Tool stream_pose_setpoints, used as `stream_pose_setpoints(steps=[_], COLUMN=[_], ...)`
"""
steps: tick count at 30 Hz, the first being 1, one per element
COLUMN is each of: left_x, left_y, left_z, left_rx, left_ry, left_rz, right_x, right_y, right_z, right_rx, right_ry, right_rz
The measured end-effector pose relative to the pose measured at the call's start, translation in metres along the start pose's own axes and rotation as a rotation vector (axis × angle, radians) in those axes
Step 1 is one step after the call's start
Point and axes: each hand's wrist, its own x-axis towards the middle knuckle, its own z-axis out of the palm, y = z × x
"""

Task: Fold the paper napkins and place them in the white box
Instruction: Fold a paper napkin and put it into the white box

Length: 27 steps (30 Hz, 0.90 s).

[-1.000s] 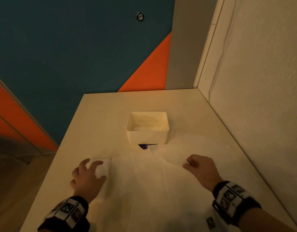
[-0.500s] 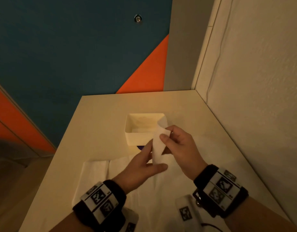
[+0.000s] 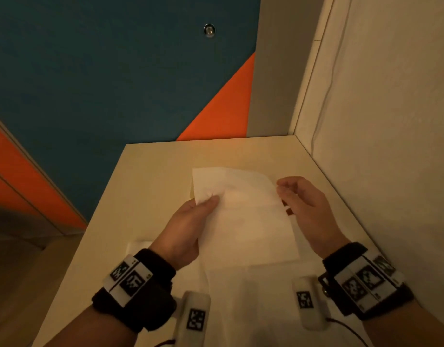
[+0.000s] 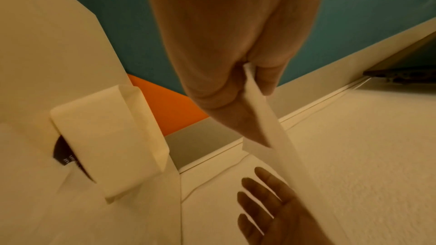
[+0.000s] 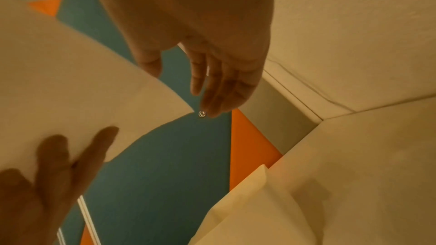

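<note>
Head view: both hands hold a thin white paper napkin (image 3: 251,216) spread open in the air above the pale bench (image 3: 150,176). The left hand (image 3: 188,229) pinches the napkin's left edge between thumb and fingers, a grip confirmed in the left wrist view, where the sheet appears edge-on. The right hand (image 3: 303,209) meets the right edge; the thumb lies at the paper and the fingers are extended and relaxed, so whether it actually grips cannot be told. The small white rectangular box (image 4: 106,137) stands on the bench beneath the raised sheet, largely hidden by it in the head view. Further white paper napkins (image 3: 251,296) lie flat on the bench below the wrists.
</note>
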Motion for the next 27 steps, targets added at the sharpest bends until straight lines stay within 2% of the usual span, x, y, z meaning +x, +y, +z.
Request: stream_pose_setpoints(steps=[5,7,12,18,27], left_x=[0.001,0.001,0.001,0.002,-0.004], left_y=[0.01,0.011,0.014,0.015,0.027], left_z=[0.004,0.006,0.005,-0.005,-0.003], left_rx=[-0.023,-0.011,0.122,0.176,0.186], left_ry=[-0.059,-0.069,-0.082,-0.07,-0.094], left_rz=[0.028,0.042,0.051,0.08,0.062], right_x=[-0.01,-0.011,-0.008,-0.006,-0.003], right_y=[-0.011,-0.016,-0.018,-0.014,-0.019], right_z=[-0.008,-0.008,-0.009,-0.01,-0.013], right_rx=[0.231,0.329,0.375,0.468,0.364], right_ry=[-0.249,-0.289,-0.27,-0.237,-0.275], right_rz=[0.03,0.048,0.084,0.105,0.07])
